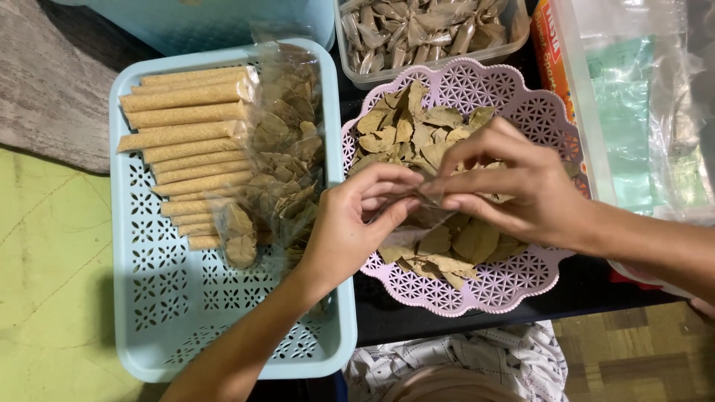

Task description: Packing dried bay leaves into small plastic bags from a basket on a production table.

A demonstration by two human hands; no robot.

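My left hand [357, 223] and my right hand [514, 186] meet over a pink perforated round tray [521, 279] heaped with dried bay leaves [417, 130]. Between the fingertips of both hands is a small clear plastic bag [413, 212], pinched at its mouth. The bag is thin and hard to see; I cannot tell what is inside it. Both wrists reach in from the lower edge and the right.
A light blue perforated basket [149, 298] on the left holds several tan cylinder packets [190, 134] and clear bags of dried leaves [287, 149]. A clear tub of wrapped packets [424, 33] stands behind the pink tray. Clear plastic containers [633, 112] are at right.
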